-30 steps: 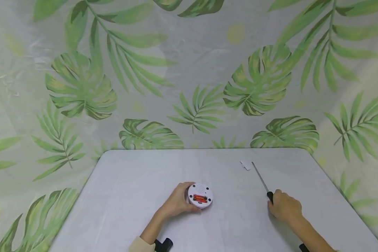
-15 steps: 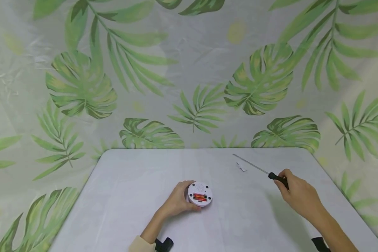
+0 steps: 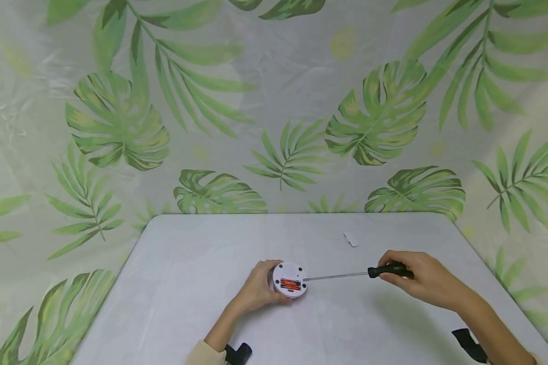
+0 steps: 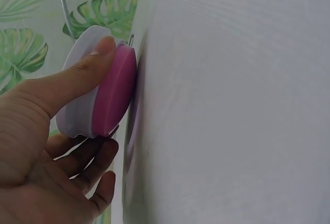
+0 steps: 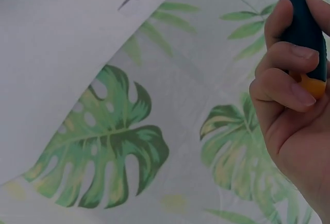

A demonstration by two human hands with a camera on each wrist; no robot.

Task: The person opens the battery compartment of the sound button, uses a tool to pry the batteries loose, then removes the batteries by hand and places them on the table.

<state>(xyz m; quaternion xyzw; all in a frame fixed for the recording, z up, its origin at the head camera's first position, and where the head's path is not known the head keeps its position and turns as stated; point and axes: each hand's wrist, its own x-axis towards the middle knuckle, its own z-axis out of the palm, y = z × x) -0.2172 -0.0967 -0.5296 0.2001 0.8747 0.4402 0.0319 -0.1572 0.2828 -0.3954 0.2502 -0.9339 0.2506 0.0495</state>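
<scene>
My left hand grips a round white device on the table, thumb on the near side and fingers round the far side. Its upturned face has speaker holes, dark round feet and a bay with red batteries. In the left wrist view, a pink part of the device faces the tabletop. A screwdriver is held by its black handle in my right hand. Its long metal shaft points left, and the tip appears at the device's right rim. The right wrist view shows an orange handle end.
A small white piece, shaped like a battery cover, lies on the white table behind the screwdriver. A leaf-printed sheet hangs beyond the table's far edge.
My right hand has lifted the screwdriver from beside the white piece and swung its tip left to the device. The white piece has shifted slightly left. My left hand keeps its grip.
</scene>
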